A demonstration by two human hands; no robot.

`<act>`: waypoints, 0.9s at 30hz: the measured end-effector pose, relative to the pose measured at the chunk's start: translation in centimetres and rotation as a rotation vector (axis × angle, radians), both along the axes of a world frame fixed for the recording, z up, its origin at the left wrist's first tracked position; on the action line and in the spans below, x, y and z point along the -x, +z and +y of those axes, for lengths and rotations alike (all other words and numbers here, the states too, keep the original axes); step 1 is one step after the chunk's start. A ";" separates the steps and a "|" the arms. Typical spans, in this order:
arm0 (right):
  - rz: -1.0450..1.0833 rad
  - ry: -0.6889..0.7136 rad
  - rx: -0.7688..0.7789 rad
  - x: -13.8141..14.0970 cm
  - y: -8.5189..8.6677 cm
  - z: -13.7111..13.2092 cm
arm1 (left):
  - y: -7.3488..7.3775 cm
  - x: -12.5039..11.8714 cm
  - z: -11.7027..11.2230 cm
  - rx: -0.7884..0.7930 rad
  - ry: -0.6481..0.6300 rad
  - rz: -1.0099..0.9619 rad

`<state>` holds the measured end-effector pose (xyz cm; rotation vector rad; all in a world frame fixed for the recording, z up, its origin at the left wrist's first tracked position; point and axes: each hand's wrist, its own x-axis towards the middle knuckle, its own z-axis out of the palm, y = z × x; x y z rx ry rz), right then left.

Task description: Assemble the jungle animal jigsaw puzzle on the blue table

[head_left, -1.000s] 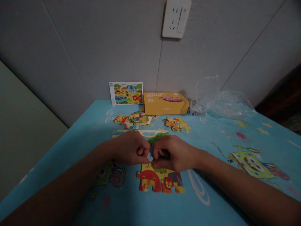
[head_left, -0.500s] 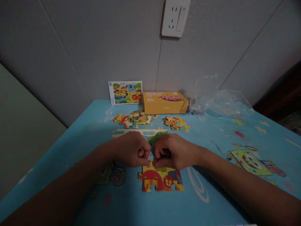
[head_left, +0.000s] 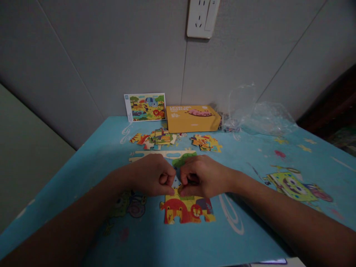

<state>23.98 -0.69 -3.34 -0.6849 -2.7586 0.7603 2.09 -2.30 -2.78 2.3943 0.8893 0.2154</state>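
A partly joined jigsaw (head_left: 187, 210) with red and orange lions lies on the blue cartoon tablecloth (head_left: 244, 193). My left hand (head_left: 152, 179) and my right hand (head_left: 202, 176) rest curled side by side over its upper part, fingertips pinching together on a small puzzle piece (head_left: 176, 183) between them. A green piece and a pale strip of joined edge pieces (head_left: 164, 154) show just beyond my knuckles. Loose pieces lie in two heaps farther back, one at the left (head_left: 154, 138) and one at the right (head_left: 206, 142).
A yellow puzzle box (head_left: 192, 118) and a picture card (head_left: 145, 106) stand against the grey wall. A crumpled clear plastic bag (head_left: 258, 115) lies at the back right. A white wall socket (head_left: 202, 17) is above. The table's left edge drops off.
The hands stay pinched together over the puzzle; the view has shifted slightly, so everything sits a little lower-left to higher in frame.
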 end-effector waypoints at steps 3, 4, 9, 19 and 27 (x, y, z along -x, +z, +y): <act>0.160 -0.002 0.113 -0.2 -0.1 -0.1 | -0.1 0.1 -0.1 0.035 -0.027 -0.050; 0.207 0.011 0.152 -0.3 -0.1 -0.2 | -0.1 0.2 0.0 0.036 -0.037 -0.057; 0.192 0.169 0.191 -0.3 -0.6 -0.5 | -0.1 0.2 0.1 -0.004 -0.049 -0.066; 0.161 0.211 0.202 -0.1 -0.6 -0.8 | -0.2 0.2 0.1 -0.052 -0.037 -0.072; 0.180 -0.371 -0.052 -1.1 -0.2 1.8 | -1.2 0.4 1.6 -0.411 0.162 0.045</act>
